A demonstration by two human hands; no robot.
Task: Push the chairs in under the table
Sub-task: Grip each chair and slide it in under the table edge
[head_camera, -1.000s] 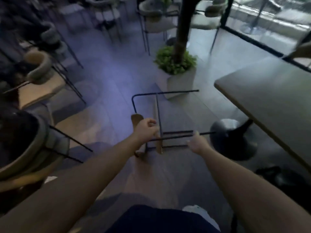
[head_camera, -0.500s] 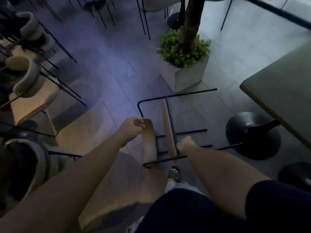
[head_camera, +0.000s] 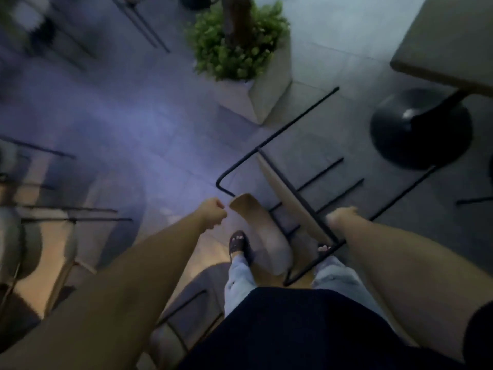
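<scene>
We are looking down at a chair [head_camera: 282,198] that seems to lie tipped over on the floor [head_camera: 149,134], right in front of our feet. It has a black wire frame and light wood parts. Our left hand [head_camera: 212,213] is curled into a loose fist just beside the end of the wood back piece; the picture is too blurry to tell if it has hold of anything. Our right hand [head_camera: 337,216] is closed down by the black frame bar, and it looks like it grips the bar, but we cannot be sure.

The worktop [head_camera: 448,41] is up at the right, with its round black foot [head_camera: 418,129] under it. The chair is near it but not under it yet.

To do this well, we think we should stand the chair up on its legs first, with both hands holding tight. Then we turn it to face the worktop and slide it in slowly, clear of the round foot and the plant pot [head_camera: 269,86].
</scene>
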